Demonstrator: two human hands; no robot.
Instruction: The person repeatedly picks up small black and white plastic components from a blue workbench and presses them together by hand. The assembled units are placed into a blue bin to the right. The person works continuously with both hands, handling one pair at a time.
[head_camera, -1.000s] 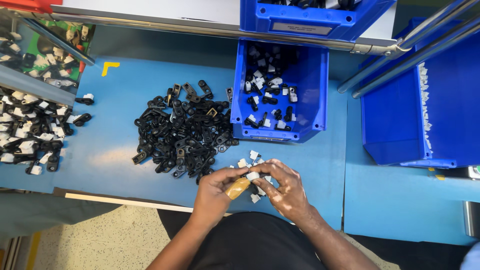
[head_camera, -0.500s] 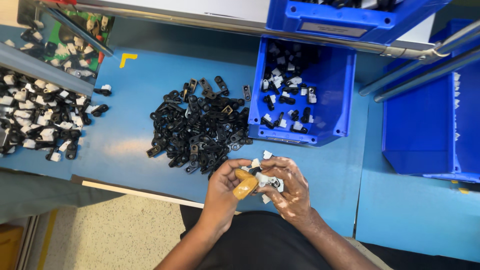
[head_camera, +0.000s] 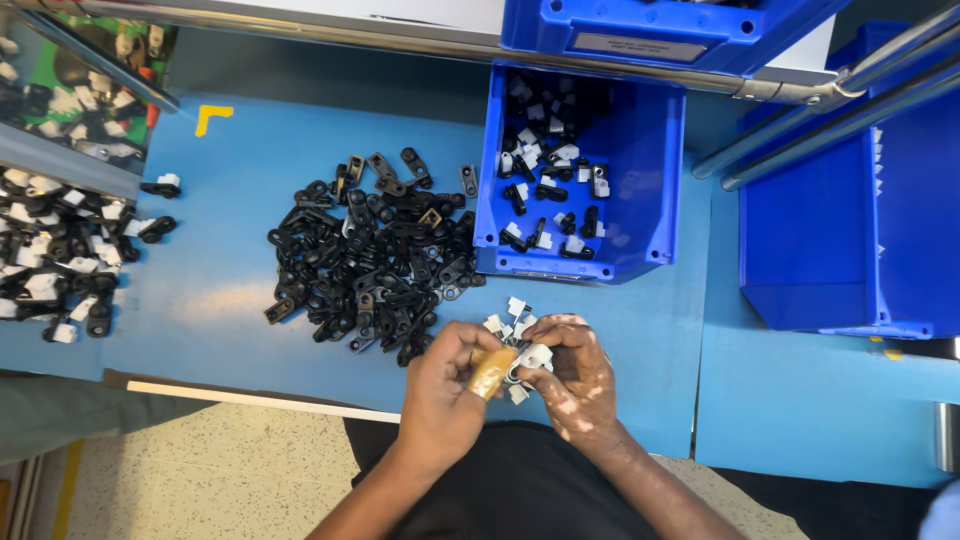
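A: Black clips (head_camera: 375, 265) heaped mid-table, blue bin (head_camera: 660, 200) beyond. Our left hand (head_camera: 445, 385) pinches a small part, taped thumb on it.

B: Right hand (head_camera: 575, 375) cups white caps (head_camera: 530, 357) at the table's near edge. We judge them light, stiff, slippery; pinch by the edges.

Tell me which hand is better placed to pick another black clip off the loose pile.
Left, probably. The left hand sits just beside the near edge of the black clip pile. The right hand is farther from it, nearer the blue bin, and cups small white pieces.
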